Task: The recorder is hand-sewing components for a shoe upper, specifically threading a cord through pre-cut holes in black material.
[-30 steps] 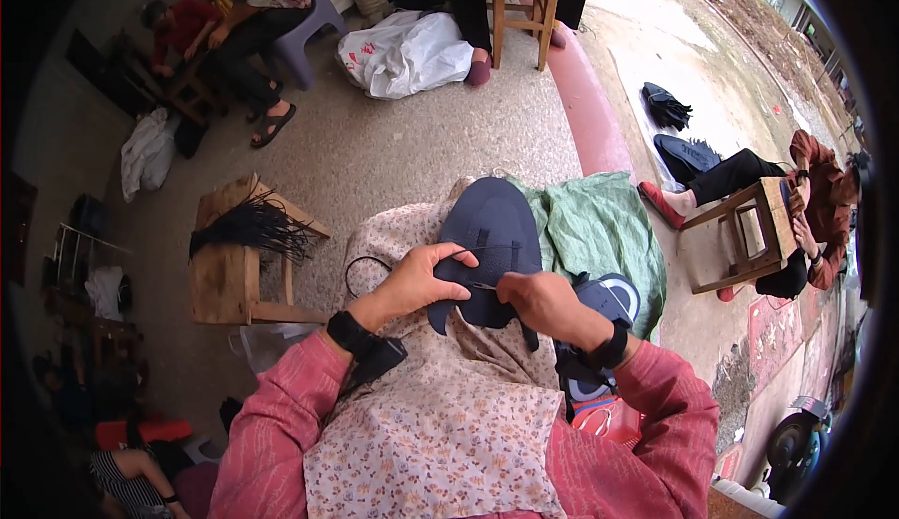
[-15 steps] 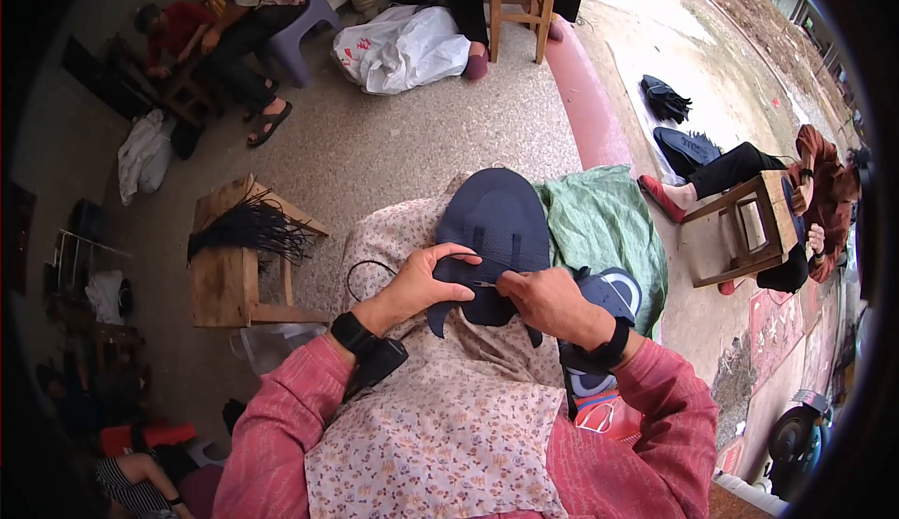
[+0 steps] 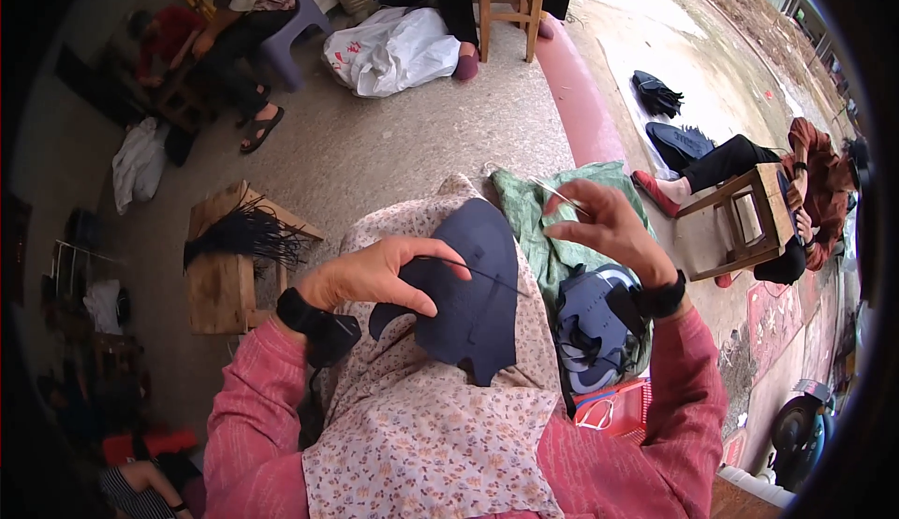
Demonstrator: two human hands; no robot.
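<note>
Biggest first: pale cotton cloth with a small brown-and-purple floral print [image 3: 431,453] covers the lap. Crumpled light-green fabric sheet [image 3: 524,208] lies past its right edge; low rough-timber stool [image 3: 217,290] stands off to the left, carrying a loose bundle of thin black cords [image 3: 245,236]. Task piece: flat dark-navy sole-shaped panel [image 3: 473,311], rounded at the far end, notched at the near end, lying tilted over the floral cloth in front of the torso, left of the right hand. Stack of grey-blue sole-shaped parts with pale edging [image 3: 592,315] sits to its right, red plastic basket [image 3: 637,407] just nearer. Left hand [image 3: 365,274]: thumb and forefinger spread wide, thumb lying over the panel's left part, forefinger reaching across above it; other fingers mostly hidden, so can't tell if they grip it from behind. Right hand [image 3: 613,222]: raised clear of the panel, over the green sheet, half curled, visible gap between thumb and forefinger. It's holding a slim pale metal needle-like tool [image 3: 552,190], tip out past the forefinger, pointing up-left. Thin black cord [image 3: 487,277] runs from the left forefinger across the panel's face.
</note>
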